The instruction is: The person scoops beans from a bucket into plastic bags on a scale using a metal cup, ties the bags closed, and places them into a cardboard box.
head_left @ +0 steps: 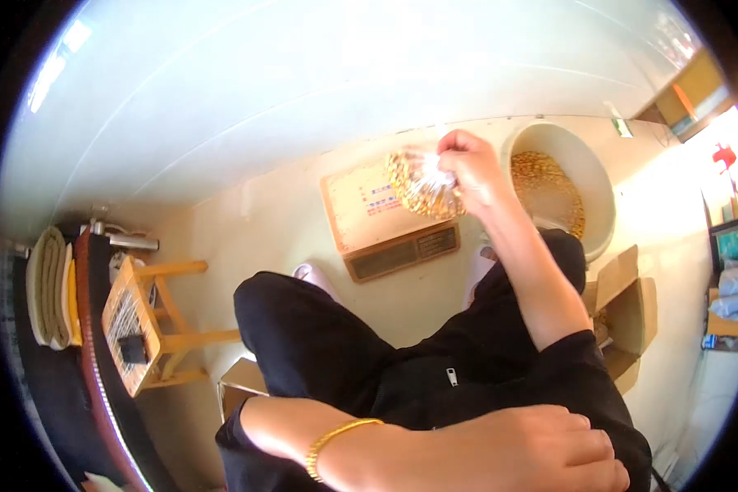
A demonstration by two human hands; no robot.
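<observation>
My right hand (473,170) is raised in front of me, its fingers pinched on the gathered top of a clear plastic bag (425,182). Small golden-brown pieces fill the bag, which hangs over a closed cardboard box (361,221) on the floor. Close by on the right stands a big pale bucket (600,184) with similar golden pieces (545,182) inside. My left hand (549,449), with a gold bracelet on its wrist, lies across my lap at the bottom, palm down, fingers bent; whether anything is under them is hidden.
A wooden stool (172,340) with a dark item on its seat stands at the left, beside a shelf with folded cloths (51,287). An open cardboard box (631,320) sits right of my knee. Another box (242,381) is by my left leg. A wall rises ahead.
</observation>
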